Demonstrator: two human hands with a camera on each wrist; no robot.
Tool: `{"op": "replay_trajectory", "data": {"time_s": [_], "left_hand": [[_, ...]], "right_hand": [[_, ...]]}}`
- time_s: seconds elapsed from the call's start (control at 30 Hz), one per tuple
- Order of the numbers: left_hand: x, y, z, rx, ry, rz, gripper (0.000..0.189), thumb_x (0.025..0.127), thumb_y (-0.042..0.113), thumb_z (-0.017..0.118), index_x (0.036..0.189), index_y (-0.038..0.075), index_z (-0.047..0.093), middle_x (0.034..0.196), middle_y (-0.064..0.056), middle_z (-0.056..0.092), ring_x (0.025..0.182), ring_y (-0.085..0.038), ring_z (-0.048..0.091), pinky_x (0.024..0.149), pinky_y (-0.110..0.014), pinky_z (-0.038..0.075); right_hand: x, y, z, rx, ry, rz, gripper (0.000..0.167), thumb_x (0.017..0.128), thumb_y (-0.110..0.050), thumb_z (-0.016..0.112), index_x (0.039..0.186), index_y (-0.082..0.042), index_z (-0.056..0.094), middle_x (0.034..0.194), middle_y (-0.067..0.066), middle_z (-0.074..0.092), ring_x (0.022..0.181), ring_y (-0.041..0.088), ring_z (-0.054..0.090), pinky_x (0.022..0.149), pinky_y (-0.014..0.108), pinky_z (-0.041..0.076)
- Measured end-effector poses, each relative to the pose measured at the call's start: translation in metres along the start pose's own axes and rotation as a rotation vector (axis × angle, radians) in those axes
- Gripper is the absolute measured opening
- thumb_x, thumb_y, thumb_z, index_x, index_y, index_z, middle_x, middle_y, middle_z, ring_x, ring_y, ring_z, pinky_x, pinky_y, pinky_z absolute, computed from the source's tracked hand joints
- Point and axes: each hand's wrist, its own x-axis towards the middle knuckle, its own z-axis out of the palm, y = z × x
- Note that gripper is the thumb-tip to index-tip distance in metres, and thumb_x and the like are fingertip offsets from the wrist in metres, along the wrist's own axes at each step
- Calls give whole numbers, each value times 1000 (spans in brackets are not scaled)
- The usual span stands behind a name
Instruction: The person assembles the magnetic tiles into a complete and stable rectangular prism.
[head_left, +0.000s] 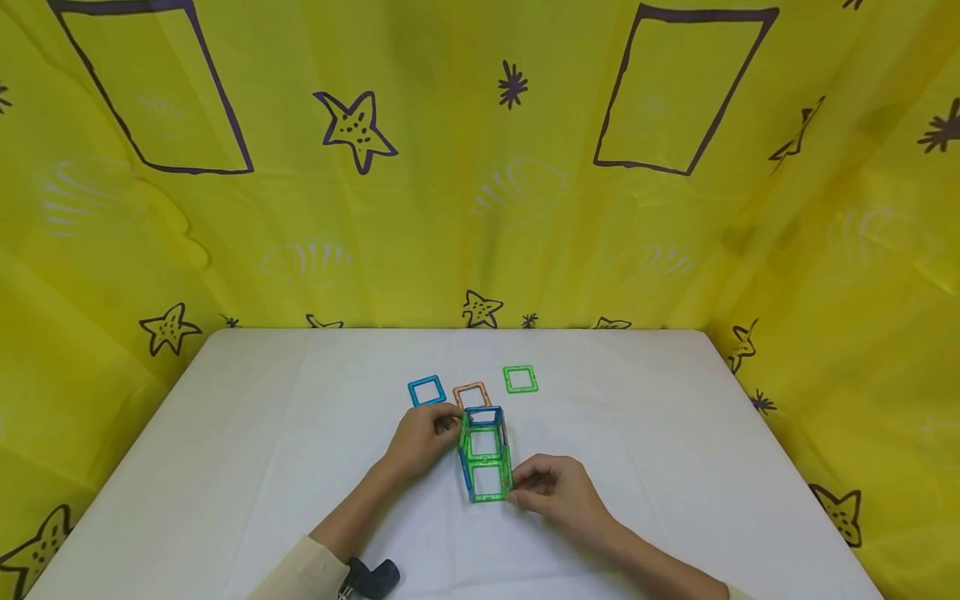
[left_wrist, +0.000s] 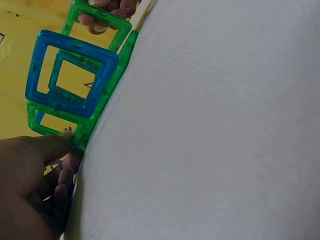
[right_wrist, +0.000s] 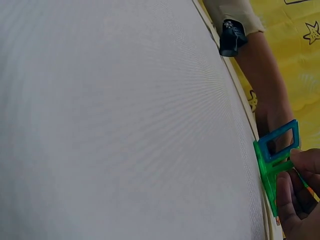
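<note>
A small frame structure of blue and green see-through magnetic tiles (head_left: 486, 461) stands on the white table between my hands. At its far left corner my left hand (head_left: 426, 435) pinches a green edge, thumb pressed on it in the left wrist view. Low on the near right side, my right hand (head_left: 558, 496) grips a green tile (right_wrist: 280, 169) between thumb and fingers. Blue square tiles (left_wrist: 71, 72) form part of the structure's side in the left wrist view. The far side is partly hidden by the nearer tiles.
Behind the structure lie three loose square tiles: a blue tile (head_left: 427, 390), an orange tile (head_left: 471, 388) and a green tile (head_left: 521, 379). A patterned yellow curtain (head_left: 450, 208) encloses the back and sides of the table (head_left: 300, 417). A black device (head_left: 371, 578) sits at the left wrist.
</note>
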Motion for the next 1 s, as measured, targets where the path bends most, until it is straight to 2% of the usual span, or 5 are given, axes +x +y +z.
{"op": "replay_trajectory", "data": {"time_s": [0.37, 0.5, 0.63, 0.73, 1.0], "left_hand": [[-1, 1, -1, 8, -5, -4, 20, 94, 0, 68, 110, 6, 79, 84, 6, 66, 77, -12, 55, 69, -26, 47], [0, 1, -1, 10, -4, -10, 20, 94, 0, 68, 110, 6, 79, 84, 5, 66, 77, -12, 55, 69, -26, 47], [0, 1, -1, 13, -1, -12, 20, 94, 0, 68, 109, 6, 80, 83, 5, 66, 76, -12, 55, 69, -26, 47], [0, 0, 0, 11, 2, -13, 20, 93, 0, 68, 109, 6, 80, 83, 5, 66, 76, -12, 56, 69, -26, 47], [0, 0, 0, 9, 4, -5, 21, 93, 0, 68, 109, 5, 79, 83, 5, 66, 77, -12, 56, 68, -26, 47]], "right_hand": [[0, 2, 2, 1, 6, 36, 20, 84, 0, 86, 99, 3, 71, 92, 9, 72, 79, 14, 68, 71, 24, 57], [1, -3, 3, 6, 15, 71, 38, 81, -1, 89, 108, 3, 63, 95, 12, 69, 85, 21, 68, 74, 26, 57], [3, -6, 3, 2, 27, 100, 58, 78, 0, 91, 121, 2, 53, 105, 15, 62, 89, 26, 65, 75, 25, 56], [5, -7, 3, -14, 24, 100, 66, 77, -1, 92, 129, 1, 50, 110, 16, 59, 90, 28, 64, 76, 25, 55], [7, -4, 6, -80, 28, 65, 66, 80, -4, 91, 134, -1, 53, 109, 12, 61, 87, 24, 65, 74, 25, 55]]}}
